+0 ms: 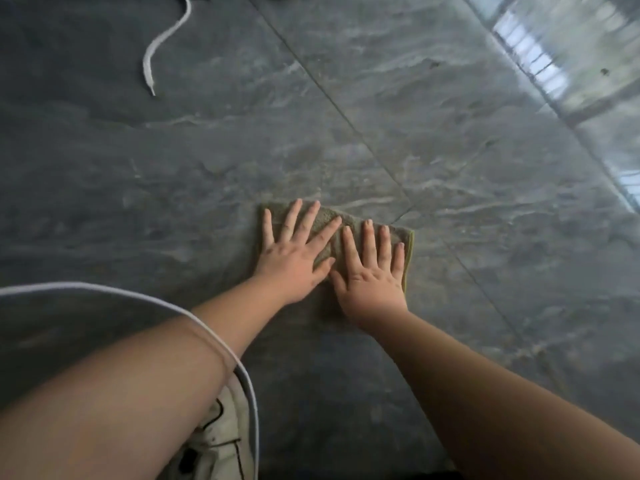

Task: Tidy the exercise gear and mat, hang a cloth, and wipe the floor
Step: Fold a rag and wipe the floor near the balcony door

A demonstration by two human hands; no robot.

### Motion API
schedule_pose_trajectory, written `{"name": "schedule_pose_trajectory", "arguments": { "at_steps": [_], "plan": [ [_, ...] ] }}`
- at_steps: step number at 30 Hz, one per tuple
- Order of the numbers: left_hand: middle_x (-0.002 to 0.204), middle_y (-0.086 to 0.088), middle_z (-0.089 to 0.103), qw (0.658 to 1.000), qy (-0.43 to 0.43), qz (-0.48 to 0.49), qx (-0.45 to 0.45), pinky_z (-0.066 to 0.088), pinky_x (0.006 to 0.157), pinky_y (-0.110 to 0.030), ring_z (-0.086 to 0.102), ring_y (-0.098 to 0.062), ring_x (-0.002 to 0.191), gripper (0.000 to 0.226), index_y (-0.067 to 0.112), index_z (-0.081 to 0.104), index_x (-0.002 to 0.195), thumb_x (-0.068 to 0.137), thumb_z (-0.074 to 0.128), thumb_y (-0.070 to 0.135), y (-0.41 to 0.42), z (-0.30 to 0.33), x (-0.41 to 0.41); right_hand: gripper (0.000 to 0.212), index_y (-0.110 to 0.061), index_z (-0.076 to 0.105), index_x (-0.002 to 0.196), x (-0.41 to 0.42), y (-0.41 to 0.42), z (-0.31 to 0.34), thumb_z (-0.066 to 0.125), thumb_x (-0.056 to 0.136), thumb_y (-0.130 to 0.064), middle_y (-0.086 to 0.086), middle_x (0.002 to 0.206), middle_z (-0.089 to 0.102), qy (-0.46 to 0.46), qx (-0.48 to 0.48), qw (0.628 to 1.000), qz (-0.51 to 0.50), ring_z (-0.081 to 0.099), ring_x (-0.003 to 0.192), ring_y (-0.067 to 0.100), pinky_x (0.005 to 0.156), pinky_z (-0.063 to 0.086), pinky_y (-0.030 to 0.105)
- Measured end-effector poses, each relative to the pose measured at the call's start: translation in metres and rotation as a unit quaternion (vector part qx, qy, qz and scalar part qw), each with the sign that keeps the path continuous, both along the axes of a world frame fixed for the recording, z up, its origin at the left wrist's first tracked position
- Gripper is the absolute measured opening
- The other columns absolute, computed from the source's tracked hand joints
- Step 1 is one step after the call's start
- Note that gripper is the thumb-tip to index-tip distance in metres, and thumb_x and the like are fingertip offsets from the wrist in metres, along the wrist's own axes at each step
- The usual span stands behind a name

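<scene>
You had both arms stretched forward and down, palms flat on the cloth (330, 233) that lay on the floor (450, 168). Your left hand (294, 258) was spread wide, fingers straight and fanned, the thumb angled toward the right hand. Your right hand (372, 275) sat just beside it, its fingers straight and closer together, its thumb touching or almost touching the left thumb. Neither hand curled round anything; both pressed the cloth with flat, extended fingers.

The cloth was a greenish folded rectangle lying flat under your hands, near the middle of the view. Its long axis ran left to right, tilted so the left end sat farther from you and the right end nearer. Its right edge showed a yellower hem just past your right little finger. Your left little finger lay along the cloth's left edge. One far corner sat close to a tile joint (329, 98) that ran diagonally across the grey, veined floor.

A white lace (162, 39) lay on the floor well apart, to the upper left. A white cord (214, 336) curved across your left forearm, and pale fabric (221, 438) showed beneath that arm.
</scene>
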State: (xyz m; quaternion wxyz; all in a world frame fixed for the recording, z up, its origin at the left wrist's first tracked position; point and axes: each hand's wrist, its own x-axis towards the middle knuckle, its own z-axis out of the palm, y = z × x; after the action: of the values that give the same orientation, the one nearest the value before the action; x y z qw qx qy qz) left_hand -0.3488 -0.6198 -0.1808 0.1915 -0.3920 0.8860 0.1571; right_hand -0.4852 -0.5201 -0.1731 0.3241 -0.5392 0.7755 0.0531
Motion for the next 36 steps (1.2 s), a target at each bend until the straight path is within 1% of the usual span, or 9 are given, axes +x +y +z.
{"name": "schedule_pose_trajectory", "arguments": {
  "at_steps": [3,6,9,12,14,18,28,33,36],
  "plan": [
    [0.166,0.000,-0.010,1.000,0.001,0.000,-0.002,-0.010,0.113,-0.068,-0.018,-0.027,0.150,0.071,0.047,-0.008,0.152,0.092,0.024,0.066,0.024,-0.003,0.055,0.074,-0.034,-0.019,0.154,0.042,0.023,0.006,0.021,0.098,-0.061,0.005,0.161,-0.028,-0.009,0.007,0.999,0.040,-0.036,0.144,0.030,0.117,-0.019,0.054],
    [0.167,-0.003,0.003,1.000,0.016,-0.003,-0.011,-0.003,0.114,-0.069,-0.005,-0.029,0.152,0.073,0.046,0.004,0.155,0.091,0.032,0.066,0.033,-0.005,0.086,0.075,-0.034,-0.021,0.152,0.066,0.030,0.008,0.023,0.098,-0.061,0.005,0.160,-0.028,-0.011,0.015,0.998,0.067,-0.035,0.144,0.031,0.117,-0.017,0.056],
    [0.166,-0.002,0.004,0.999,0.031,-0.003,-0.012,0.002,0.113,-0.071,-0.001,-0.029,0.153,0.074,0.046,0.008,0.155,0.089,0.036,0.066,0.033,-0.006,0.090,0.076,-0.035,-0.011,0.156,0.062,0.029,0.001,0.026,0.096,-0.065,0.006,0.164,-0.016,0.007,-0.012,0.997,0.077,-0.026,0.148,0.031,0.119,-0.012,0.056],
    [0.166,0.000,-0.004,0.999,0.030,-0.003,-0.012,-0.002,0.114,-0.070,-0.008,-0.027,0.152,0.074,0.048,0.000,0.153,0.090,0.032,0.068,0.015,-0.007,0.086,0.079,-0.034,0.003,0.158,0.046,0.011,-0.006,0.030,0.093,-0.070,0.006,0.166,0.001,0.026,-0.058,0.991,0.120,-0.012,0.151,0.032,0.120,-0.007,0.056],
    [0.166,0.001,-0.010,0.999,0.023,0.014,-0.020,-0.006,0.114,-0.068,-0.014,-0.025,0.151,0.074,0.051,-0.008,0.151,0.090,0.029,0.070,-0.013,-0.008,0.080,0.080,-0.035,0.004,0.158,0.038,-0.018,-0.009,0.031,0.093,-0.071,0.006,0.166,0.004,0.031,-0.080,0.989,0.122,-0.010,0.152,0.031,0.120,-0.008,0.056],
    [0.165,0.005,-0.014,0.998,0.030,0.035,-0.051,-0.011,0.113,-0.066,-0.016,-0.024,0.151,0.073,0.055,-0.014,0.147,0.088,0.026,0.070,-0.094,-0.014,0.053,0.081,-0.036,0.004,0.158,0.021,-0.099,-0.017,0.033,0.091,-0.070,0.003,0.167,0.005,0.048,-0.128,0.986,0.092,-0.007,0.153,0.030,0.121,-0.005,0.055],
    [0.164,0.008,-0.016,0.995,0.034,0.059,-0.073,-0.011,0.113,-0.066,-0.018,-0.020,0.150,0.070,0.055,-0.011,0.148,0.090,0.025,0.070,-0.238,-0.017,-0.013,0.084,-0.039,-0.005,0.156,-0.042,-0.251,-0.025,0.027,0.086,-0.072,0.000,0.167,-0.005,0.075,-0.153,0.980,0.100,-0.012,0.152,0.027,0.120,-0.009,0.053],
    [0.164,0.010,-0.018,0.993,0.031,0.098,-0.065,-0.013,0.112,-0.065,-0.020,-0.019,0.149,0.067,0.057,-0.013,0.146,0.091,0.023,0.071,-0.290,-0.017,-0.040,0.082,-0.041,-0.006,0.155,-0.074,-0.316,-0.028,0.026,0.087,-0.073,-0.003,0.167,-0.006,0.076,-0.151,0.976,0.137,-0.012,0.152,0.025,0.121,-0.008,0.052],
    [0.164,0.011,-0.018,0.992,0.026,0.107,-0.063,-0.013,0.113,-0.066,-0.020,-0.019,0.149,0.067,0.057,-0.012,0.146,0.090,0.024,0.071,-0.306,-0.018,-0.047,0.082,-0.041,-0.008,0.154,-0.082,-0.334,-0.029,0.024,0.087,-0.074,-0.004,0.167,-0.008,0.083,-0.146,0.975,0.145,-0.014,0.152,0.024,0.120,-0.009,0.052]
  ]
}}
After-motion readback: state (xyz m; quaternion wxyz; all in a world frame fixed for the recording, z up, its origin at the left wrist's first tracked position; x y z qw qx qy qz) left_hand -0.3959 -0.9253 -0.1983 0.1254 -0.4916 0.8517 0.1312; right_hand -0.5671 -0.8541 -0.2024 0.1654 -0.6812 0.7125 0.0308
